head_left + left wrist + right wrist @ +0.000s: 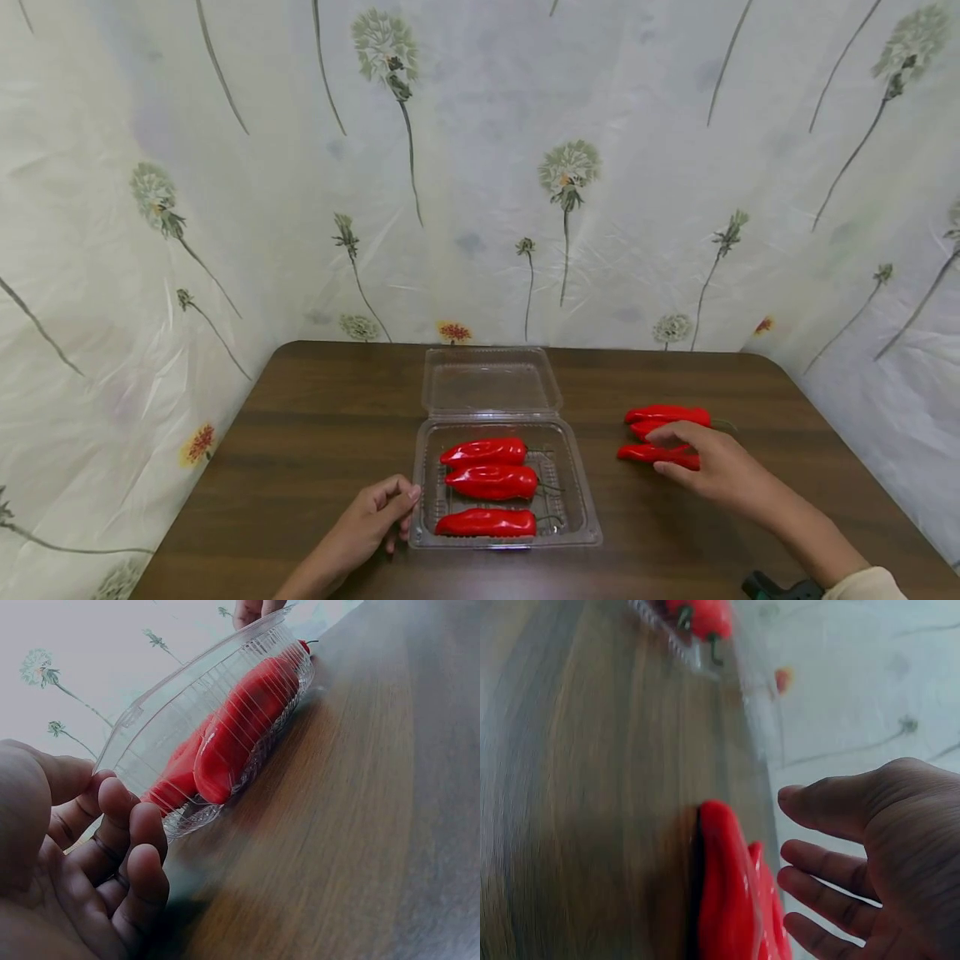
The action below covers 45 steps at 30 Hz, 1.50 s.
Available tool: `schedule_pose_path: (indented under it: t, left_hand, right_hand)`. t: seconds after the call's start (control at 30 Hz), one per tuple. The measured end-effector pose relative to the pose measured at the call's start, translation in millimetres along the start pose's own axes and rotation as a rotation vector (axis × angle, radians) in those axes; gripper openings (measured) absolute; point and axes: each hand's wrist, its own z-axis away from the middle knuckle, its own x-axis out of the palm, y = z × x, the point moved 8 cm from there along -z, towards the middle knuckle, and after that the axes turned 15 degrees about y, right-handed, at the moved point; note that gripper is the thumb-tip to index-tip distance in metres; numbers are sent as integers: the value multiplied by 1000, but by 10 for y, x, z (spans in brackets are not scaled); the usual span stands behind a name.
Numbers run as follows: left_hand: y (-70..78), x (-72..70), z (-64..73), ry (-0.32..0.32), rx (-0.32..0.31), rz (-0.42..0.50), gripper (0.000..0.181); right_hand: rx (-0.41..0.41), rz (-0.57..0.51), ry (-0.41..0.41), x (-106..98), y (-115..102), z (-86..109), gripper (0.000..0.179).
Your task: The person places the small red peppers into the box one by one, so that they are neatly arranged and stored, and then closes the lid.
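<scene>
A clear plastic clamshell box point(585, 508) holds three red peppers, the nearest pepper point(486, 523) lying apart from the two behind it. My left hand point(369, 518) is at the box's left side. In the left wrist view, thumb and index finger of that left hand point(82, 840) pinch the rim, while the other fingers curl loosely below. Over on the right, my right hand point(708, 462) hovers at a small group of red peppers point(667, 413). Its thumb and fingers are spread apart around the nearest pepper point(637, 452); the right wrist view shows a gap between hand and pepper point(724, 900).
The box's lid point(491, 381) is folded back, lying toward the far edge of the dark wooden table point(337, 417). Behind the table hangs a pale sheet point(472, 167) printed with dandelions. A dark object point(780, 587) shows beside the right sleeve.
</scene>
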Motion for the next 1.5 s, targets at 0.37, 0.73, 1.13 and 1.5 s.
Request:
schedule_pose_path:
  t: [0.37,0.73,1.13,1.5]
  left_hand:
    - [-8,-11,-2,8,-10,-8,35]
    - [6,-7,10,4,-4,3,34]
    - [1,1,12,-3,-1,11,34]
    - [-5,-14,5,7,-2,-2,34]
  right_hand:
    - [-7,52,-13,18,198,9,36]
    - [28,26,-68,160,298,23,37]
    - [-15,25,-48,319,312,27,39]
    - [-4,23,-42,380,338,29,37]
